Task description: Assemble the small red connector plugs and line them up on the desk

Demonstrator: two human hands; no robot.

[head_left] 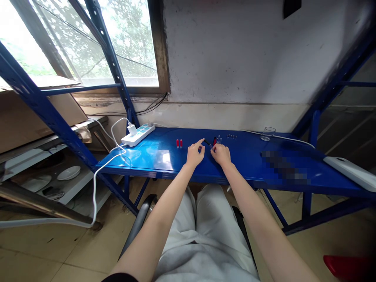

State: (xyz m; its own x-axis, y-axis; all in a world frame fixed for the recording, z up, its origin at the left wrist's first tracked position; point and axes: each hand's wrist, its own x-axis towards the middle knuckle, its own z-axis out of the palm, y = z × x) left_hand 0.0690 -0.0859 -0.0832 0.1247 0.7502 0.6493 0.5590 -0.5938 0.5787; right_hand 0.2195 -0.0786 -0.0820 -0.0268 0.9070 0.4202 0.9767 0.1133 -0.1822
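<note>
Both my hands rest on a blue metal shelf (152, 156) in front of me. My left hand (195, 152) pinches the end of a small black part (207, 142) between thumb and forefinger. My right hand (221, 153) sits close beside it, fingers curled around small pieces; a red piece (214, 140) and clear pieces (219, 139) show just beyond its fingertips. What exactly it grips is too small to tell. Two small red parts (179, 143) stand to the left of my left hand. A row of several tiny pieces (232, 136) lies behind my right hand.
A white power strip (138, 134) with a plugged-in charger and a white cable sits at the shelf's back left. A clear glass cup (268, 133) stands at the back right. A white flat object (349, 169) lies at the far right. Blue rack struts frame both sides.
</note>
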